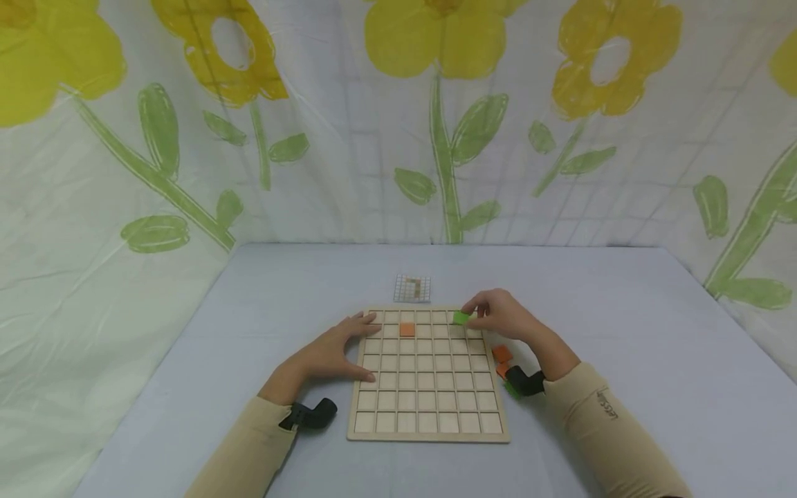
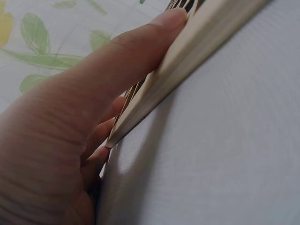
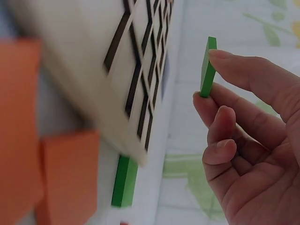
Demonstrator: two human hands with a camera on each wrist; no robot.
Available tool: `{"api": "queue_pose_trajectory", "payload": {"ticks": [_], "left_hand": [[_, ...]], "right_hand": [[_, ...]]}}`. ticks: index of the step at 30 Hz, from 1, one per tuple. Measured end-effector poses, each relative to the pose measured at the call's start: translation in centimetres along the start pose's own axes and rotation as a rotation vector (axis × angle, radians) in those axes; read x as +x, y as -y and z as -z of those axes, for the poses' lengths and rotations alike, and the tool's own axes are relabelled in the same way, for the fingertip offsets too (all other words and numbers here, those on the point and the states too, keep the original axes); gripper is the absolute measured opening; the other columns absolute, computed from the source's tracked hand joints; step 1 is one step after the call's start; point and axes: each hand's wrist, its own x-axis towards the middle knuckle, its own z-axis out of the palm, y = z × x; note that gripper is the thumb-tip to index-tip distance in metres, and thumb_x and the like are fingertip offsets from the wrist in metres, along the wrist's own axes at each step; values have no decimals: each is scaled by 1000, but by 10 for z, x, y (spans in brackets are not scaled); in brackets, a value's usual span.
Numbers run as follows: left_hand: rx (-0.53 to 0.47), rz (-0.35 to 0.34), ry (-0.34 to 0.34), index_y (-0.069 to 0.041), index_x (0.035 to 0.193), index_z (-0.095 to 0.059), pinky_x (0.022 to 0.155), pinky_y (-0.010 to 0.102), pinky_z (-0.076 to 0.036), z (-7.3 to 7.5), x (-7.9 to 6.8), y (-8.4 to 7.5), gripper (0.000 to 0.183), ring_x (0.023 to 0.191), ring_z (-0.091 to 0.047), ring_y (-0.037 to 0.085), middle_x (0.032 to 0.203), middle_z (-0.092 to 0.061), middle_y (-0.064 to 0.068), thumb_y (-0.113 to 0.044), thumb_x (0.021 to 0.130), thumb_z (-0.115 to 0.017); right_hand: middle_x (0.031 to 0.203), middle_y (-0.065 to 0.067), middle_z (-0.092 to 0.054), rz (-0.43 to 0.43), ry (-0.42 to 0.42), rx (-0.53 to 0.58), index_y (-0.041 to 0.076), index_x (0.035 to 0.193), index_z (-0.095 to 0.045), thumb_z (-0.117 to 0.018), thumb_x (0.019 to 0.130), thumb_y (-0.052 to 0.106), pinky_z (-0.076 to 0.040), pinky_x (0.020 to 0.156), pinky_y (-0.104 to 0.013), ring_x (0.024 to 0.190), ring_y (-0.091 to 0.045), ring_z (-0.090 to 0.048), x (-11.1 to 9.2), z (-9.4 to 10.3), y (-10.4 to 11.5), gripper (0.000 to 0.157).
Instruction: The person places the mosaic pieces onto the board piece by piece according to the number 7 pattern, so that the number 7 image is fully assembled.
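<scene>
A square wooden grid board lies on the table, with one orange tile in a cell of its second row from the far side. My left hand rests along the board's left edge, thumb and fingers spread over the rim. Between thumb and fingertips, my right hand pinches a green tile. In the right wrist view this tile is held up on edge, clear of the board. From the head it overlaps the far row, near the far right corner.
Just past the board's far edge lies a small card with a printed grid pattern. Loose orange tiles and a green tile lie by the board's right edge, partly behind the right wrist camera. A flowered cloth hangs behind the table.
</scene>
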Motion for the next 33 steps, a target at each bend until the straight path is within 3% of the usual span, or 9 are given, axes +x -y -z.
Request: {"api": "queue_pose_trajectory", "payload": {"ticks": [12, 23, 33], "left_hand": [[-7, -8, 3, -23, 138, -45, 116, 54, -12, 0, 1, 1, 91, 146, -11, 26, 155, -24, -4, -52, 60, -82], [-15, -3, 9, -24, 139, -44, 116, 55, -13, 1, -1, 0, 91, 146, -10, 27, 155, -23, -4, -53, 61, -81], [-14, 15, 12, -26, 139, -44, 116, 53, -13, 1, 0, 0, 92, 146, -10, 24, 155, -22, -7, -55, 59, -81]], "right_hand": [[90, -8, -64, 1, 64, 8, 3, 104, -68, -70, 83, 15, -46, 64, -26, 76, -13, -53, 19, -13, 18, 25], [97, -10, -65, 13, 79, 40, 2, 104, -68, -71, 82, 13, -47, 62, -26, 77, -13, -54, 26, -25, 32, 25], [92, -9, -66, -7, 86, 39, 2, 101, -70, -72, 80, 14, -50, 62, -24, 75, -13, -57, 36, -40, 31, 24]]}}
